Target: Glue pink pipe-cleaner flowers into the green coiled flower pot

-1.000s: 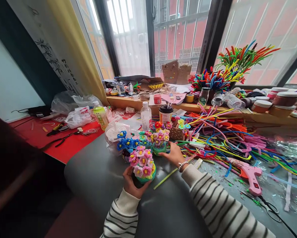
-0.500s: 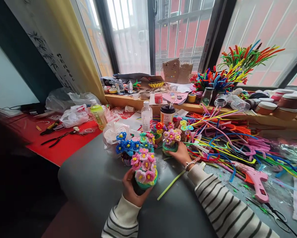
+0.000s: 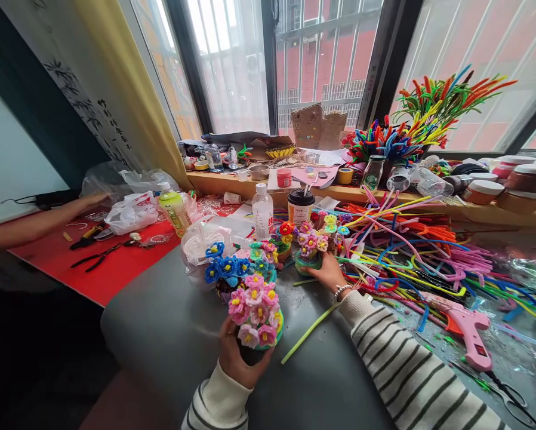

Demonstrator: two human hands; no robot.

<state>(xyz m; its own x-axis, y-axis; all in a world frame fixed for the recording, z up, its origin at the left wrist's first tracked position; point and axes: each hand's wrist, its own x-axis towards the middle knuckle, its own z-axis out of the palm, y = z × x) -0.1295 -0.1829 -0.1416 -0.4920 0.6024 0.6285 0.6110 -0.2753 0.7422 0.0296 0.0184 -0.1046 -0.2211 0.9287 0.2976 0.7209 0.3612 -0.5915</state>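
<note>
My left hand (image 3: 240, 360) is wrapped round a small pot of pink and white pipe-cleaner flowers (image 3: 258, 310) at the near side of the grey table mat (image 3: 151, 334). Farther back, my right hand (image 3: 329, 272) grips the green pot of a second pink flower arrangement (image 3: 309, 263), its fingers partly behind the pot. Between and behind them stand a pot of blue flowers (image 3: 227, 269), a pot of teal and pink flowers (image 3: 263, 257) and one with red and orange flowers (image 3: 285, 234). A yellow-green pipe cleaner (image 3: 307, 334) lies between my forearms.
Loose pipe cleaners (image 3: 420, 251) heap up at the right, beside a pink glue gun (image 3: 467, 331) and scissors (image 3: 507, 397). A bottle (image 3: 262, 212) and a lidded cup (image 3: 300, 208) stand behind the pots. Another person's arm (image 3: 44, 224) reaches over the red table (image 3: 48, 257), near pliers (image 3: 100, 257).
The pot in my left hand has tipped slightly leftward. My right hand stays on its pot. Another person's arm has come in at the left, over the red table.
</note>
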